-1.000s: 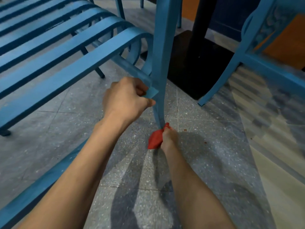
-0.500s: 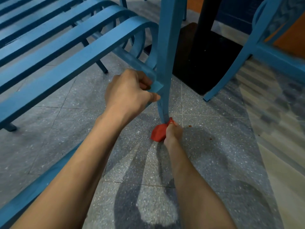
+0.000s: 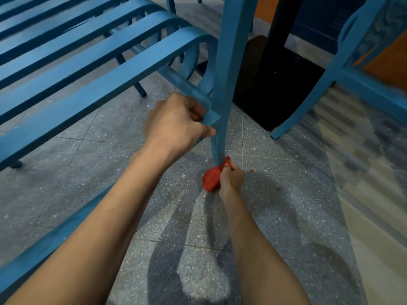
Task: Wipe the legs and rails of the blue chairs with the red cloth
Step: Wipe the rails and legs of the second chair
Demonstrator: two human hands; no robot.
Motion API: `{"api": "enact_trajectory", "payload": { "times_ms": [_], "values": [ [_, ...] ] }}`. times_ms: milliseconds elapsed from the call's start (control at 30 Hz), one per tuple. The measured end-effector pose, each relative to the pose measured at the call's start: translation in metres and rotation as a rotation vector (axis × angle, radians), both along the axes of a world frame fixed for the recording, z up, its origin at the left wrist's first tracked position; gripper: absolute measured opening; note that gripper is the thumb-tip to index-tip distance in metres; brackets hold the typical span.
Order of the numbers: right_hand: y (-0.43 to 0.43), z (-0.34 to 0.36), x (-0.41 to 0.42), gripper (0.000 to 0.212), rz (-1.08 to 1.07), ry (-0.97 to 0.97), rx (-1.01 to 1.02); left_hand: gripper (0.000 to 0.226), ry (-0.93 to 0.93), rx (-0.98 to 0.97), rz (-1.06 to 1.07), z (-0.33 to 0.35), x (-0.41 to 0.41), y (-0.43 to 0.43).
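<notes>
**While the left hand holds the rail, the right presses the cloth at the foot of the leg**

Where the picture begins on the left, the slatted seat of a blue chair (image 3: 88, 69) fills the upper corner, and its front edge runs diagonally toward the middle. Under it the grey speckled floor (image 3: 286, 216) is open. A blue bar (image 3: 44, 249) crosses the lower left corner, just beside the left forearm.

Near the centre, the left hand (image 3: 176, 124) grips the end of a rail (image 3: 187, 86), at the place where it joins the leg (image 3: 231, 62). Its fingers are curled around the rail and the thumb points at the leg.

The leg stands nearly upright and reaches the floor close to a tile joint. At its foot lies the red cloth (image 3: 211, 179), bunched into a ball on the floor. The right hand (image 3: 231, 179) holds it with clenched fingers. Most of the cloth bulges out on the left side of these fingers, and a small tip stands up above them, touching the leg.

Right of the leg only a narrow strip of floor separates it from the black table base (image 3: 275, 84). Further right the floor is open as far as the leg of a second blue chair (image 3: 352, 62), which is well apart from the right hand.
</notes>
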State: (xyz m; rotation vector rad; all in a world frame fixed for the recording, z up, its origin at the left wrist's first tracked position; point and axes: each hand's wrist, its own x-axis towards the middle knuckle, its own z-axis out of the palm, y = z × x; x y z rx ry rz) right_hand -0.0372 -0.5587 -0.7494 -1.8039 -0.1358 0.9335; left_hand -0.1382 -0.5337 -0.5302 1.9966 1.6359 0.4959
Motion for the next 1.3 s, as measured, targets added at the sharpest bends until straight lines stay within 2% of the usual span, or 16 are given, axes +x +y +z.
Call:
{"api": "enact_trajectory", "payload": {
  "times_ms": [100,233,300,467,533,767,900,1033,1200,1300],
  "values": [
    [-0.002,0.019,0.004,0.031,0.037,-0.158,0.104,0.037,-0.006,-0.012,0.003,0.000,0.001,0.000],
    [-0.022,0.024,-0.008,0.031,0.065,-0.215,0.234,0.037,-0.017,-0.029,0.010,0.000,0.001,0.001],
    [-0.021,0.017,-0.014,0.031,0.042,-0.183,0.215,0.037,-0.023,-0.031,0.007,0.000,0.001,0.001],
    [-0.003,0.006,-0.002,0.030,0.018,0.016,-0.006,0.040,-0.038,-0.038,0.005,0.000,0.001,0.001],
    [0.003,0.009,0.004,0.028,-0.005,0.060,-0.022,0.040,-0.035,-0.040,0.006,0.000,0.001,0.001],
    [-0.020,0.041,-0.011,0.023,-0.038,0.065,0.225,0.039,-0.035,-0.044,0.002,-0.001,0.000,0.003],
    [-0.020,0.029,-0.017,0.020,-0.027,0.051,0.139,0.040,-0.052,-0.049,0.005,-0.004,0.000,0.003],
    [-0.009,0.028,-0.010,0.014,-0.059,0.137,0.040,0.038,-0.100,-0.069,0.019,-0.007,-0.002,0.005],
    [-0.016,0.059,-0.008,0.020,-0.064,0.138,0.224,0.034,-0.123,-0.080,0.026,-0.011,-0.001,0.009],
    [-0.022,0.066,-0.016,0.019,-0.054,0.075,0.283,0.035,-0.124,-0.084,0.032,-0.013,-0.001,0.009]
  ]
}}
